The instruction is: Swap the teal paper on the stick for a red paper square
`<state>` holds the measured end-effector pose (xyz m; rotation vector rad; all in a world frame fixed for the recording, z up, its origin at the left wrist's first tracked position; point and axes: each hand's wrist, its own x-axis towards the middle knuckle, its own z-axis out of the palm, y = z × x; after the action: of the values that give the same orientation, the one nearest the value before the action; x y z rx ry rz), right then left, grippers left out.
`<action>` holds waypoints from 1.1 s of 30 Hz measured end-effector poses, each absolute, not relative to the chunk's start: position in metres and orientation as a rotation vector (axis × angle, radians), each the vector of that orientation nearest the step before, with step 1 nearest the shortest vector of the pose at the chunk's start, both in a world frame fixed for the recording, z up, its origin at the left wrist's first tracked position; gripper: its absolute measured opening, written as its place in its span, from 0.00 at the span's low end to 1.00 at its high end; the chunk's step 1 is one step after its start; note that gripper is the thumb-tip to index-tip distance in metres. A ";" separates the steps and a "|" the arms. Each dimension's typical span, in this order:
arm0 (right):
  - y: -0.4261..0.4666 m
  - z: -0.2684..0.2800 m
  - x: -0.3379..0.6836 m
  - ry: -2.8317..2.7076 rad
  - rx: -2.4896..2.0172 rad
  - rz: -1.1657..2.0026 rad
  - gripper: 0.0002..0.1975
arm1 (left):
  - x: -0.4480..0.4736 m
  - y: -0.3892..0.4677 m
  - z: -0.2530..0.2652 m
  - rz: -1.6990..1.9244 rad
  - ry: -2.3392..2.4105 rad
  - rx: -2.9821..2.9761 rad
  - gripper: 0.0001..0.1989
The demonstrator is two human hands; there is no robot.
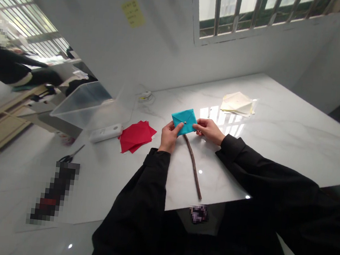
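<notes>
A small turquoise folded paper envelope [190, 116] with a round metallic stud near its middle is held up over the table between both hands. My left hand [169, 137] grips its lower left side, thumb on the front near the stud. At its right edge, my right hand [209, 130] pinches the paper between thumb and fingers. A thin brown stick [194, 167] lies on the table below, its upper end passing out of sight behind the envelope. Whether the stick touches the envelope I cannot tell.
Red paper sheets [136, 137] lie left on the marble-patterned table [283, 128], beside a white power strip [106, 133]. Cream paper pieces [238, 103] are stacked at the back right. Farther left are scissors [70, 156] and a clear plastic bin [83, 105]. Another person sits in the far left background.
</notes>
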<state>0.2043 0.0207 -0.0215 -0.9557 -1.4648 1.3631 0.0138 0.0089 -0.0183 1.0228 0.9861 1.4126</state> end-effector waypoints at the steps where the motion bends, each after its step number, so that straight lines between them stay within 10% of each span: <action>1: 0.020 -0.022 0.204 -1.475 -0.959 1.352 0.15 | 0.014 0.009 -0.019 1.414 0.983 1.023 0.21; 8: 0.020 -0.024 0.203 -1.560 -1.001 1.259 0.14 | 0.013 0.010 -0.021 1.409 1.025 1.040 0.22; 16: 0.010 -0.005 0.206 -1.790 -1.053 0.226 0.09 | 0.017 0.009 -0.024 1.426 1.041 1.178 0.21; 33: 0.009 -0.007 0.198 -1.944 -1.021 0.276 0.02 | 0.021 0.009 -0.027 1.350 0.996 1.210 0.22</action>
<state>0.1980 0.0093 -0.0068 -1.0205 -1.9436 0.2763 0.0207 0.0087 -0.0266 1.2095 0.9965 1.3502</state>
